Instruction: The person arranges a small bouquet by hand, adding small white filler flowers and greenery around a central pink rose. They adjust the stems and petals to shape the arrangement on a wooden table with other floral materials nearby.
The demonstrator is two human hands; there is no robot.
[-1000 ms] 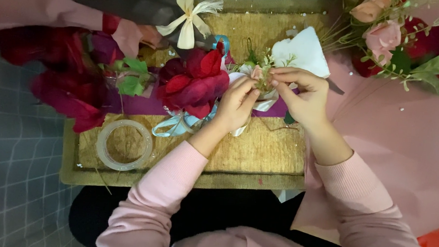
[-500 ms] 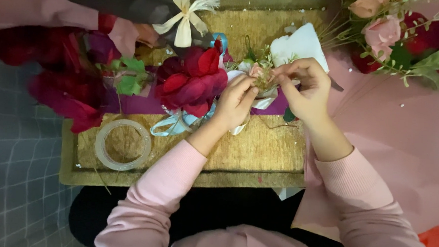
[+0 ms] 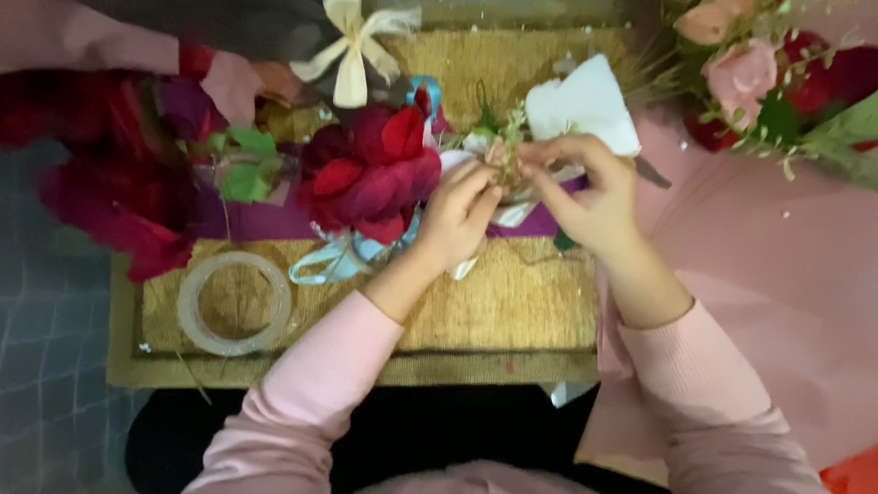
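Head view, looking straight down.

Hands: left hand [image 3: 458,216] and right hand [image 3: 584,189] meet over a small pale flower sprig [image 3: 504,152], fingertips of both pinched closed on it. The sprig sits just right of a large red artificial flower [image 3: 371,173], touching or nearly touching its petals; the exact contact is blurred.

Risks, as judgements:
- The sprig is small and held only at the fingertips. A slip of either pinch would likely drop it among the ribbons below, where it could be hard to find.
- The left wrist lies close against the red flower; a sideways pull could shove the flower or crush a petal.
- A light blue ribbon [image 3: 333,260] loops loose beneath the left forearm and may snag on the sleeve.
- Another person's hand [image 3: 239,81], in a pink sleeve with a red cuff, works at the upper left near dark red blooms [image 3: 101,194]; the two could jostle one another over the shared flowers.

Surface: a worktop [image 3: 516,306] covered in coarse straw-coloured matting with a darker border. On it, a clear tape roll [image 3: 235,302] lies flat at the left, well apart from the hands. A cream bow [image 3: 352,34] and a white folded paper [image 3: 585,104] lie at the far edge.

Room: pink wrapping sheet [image 3: 787,295] spreads to the right, bearing a bouquet of pink and red roses [image 3: 768,79] with green leaves. Grey gridded flooring [image 3: 23,355] at the left. Lighting dim, image soft.
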